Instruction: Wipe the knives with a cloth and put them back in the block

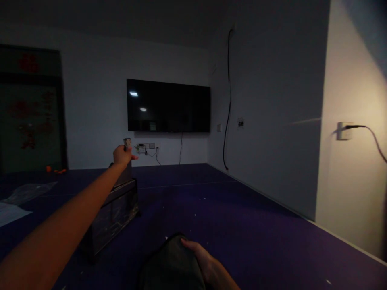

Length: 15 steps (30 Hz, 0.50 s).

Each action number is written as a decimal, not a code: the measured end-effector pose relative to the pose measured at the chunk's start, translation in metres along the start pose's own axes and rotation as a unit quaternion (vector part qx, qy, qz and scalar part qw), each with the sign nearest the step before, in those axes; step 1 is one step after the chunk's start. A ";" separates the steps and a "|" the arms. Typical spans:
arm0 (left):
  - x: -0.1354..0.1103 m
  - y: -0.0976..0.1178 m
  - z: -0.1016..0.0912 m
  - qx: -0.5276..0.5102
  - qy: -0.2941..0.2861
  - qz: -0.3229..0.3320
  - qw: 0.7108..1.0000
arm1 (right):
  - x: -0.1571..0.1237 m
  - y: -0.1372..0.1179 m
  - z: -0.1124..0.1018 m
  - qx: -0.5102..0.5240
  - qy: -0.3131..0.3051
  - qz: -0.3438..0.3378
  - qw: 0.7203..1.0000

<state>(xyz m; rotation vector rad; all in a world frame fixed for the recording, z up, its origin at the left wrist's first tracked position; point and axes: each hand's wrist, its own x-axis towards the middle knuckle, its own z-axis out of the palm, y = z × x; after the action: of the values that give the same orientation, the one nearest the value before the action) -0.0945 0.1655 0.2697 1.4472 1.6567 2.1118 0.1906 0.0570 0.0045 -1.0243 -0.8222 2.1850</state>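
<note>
My left hand [122,155] is stretched far out ahead, fingers closed round a small remote-like object [127,143] that points toward the dark wall-mounted screen [168,106]. My right hand [201,257] sits low at the bottom of the view, its fingers curled over the edge of a dark rounded cushion-like thing [172,264]. Below the outstretched left arm stands a long low box [113,213] wrapped in shiny film, on the purple floor.
The room is dim. A purple carpet [229,217] covers the floor. White walls run on the right, with a plugged socket [344,131] and a hanging black cable [228,100]. Plastic sheets [27,193] lie at the left, near a dark door [30,108].
</note>
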 end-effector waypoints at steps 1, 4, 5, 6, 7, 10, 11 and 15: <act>0.005 0.016 -0.001 -0.013 -0.012 0.018 1.000 | 0.000 0.000 0.000 0.003 0.002 -0.004 1.000; 0.005 0.065 -0.006 -0.072 -0.060 0.087 0.992 | 0.001 0.000 0.000 -0.002 0.024 -0.004 1.000; -0.002 0.079 -0.007 -0.092 -0.091 0.120 0.984 | 0.002 0.000 0.000 -0.004 0.028 -0.001 1.000; -0.012 0.090 -0.009 -0.103 -0.108 0.144 0.978 | 0.002 0.000 0.000 -0.002 0.027 0.001 1.000; -0.027 0.098 -0.011 -0.112 -0.138 0.174 0.969 | 0.002 0.000 0.001 0.004 0.025 -0.001 1.000; -0.094 0.095 -0.022 -0.107 -0.238 0.247 0.933 | 0.001 -0.002 0.006 0.036 0.016 -0.016 0.999; -0.122 0.085 -0.027 -0.099 -0.274 0.268 0.918 | 0.000 -0.002 0.008 0.048 0.010 -0.028 0.998; -0.235 0.020 -0.045 0.113 -0.472 0.542 0.687 | -0.006 -0.003 0.020 0.063 -0.048 -0.103 0.992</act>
<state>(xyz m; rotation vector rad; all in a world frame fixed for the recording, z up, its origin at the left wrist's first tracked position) 0.0112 -0.0098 0.1451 3.2890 0.5960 0.7434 0.1785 0.0494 0.0194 -0.7445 -0.7853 2.0927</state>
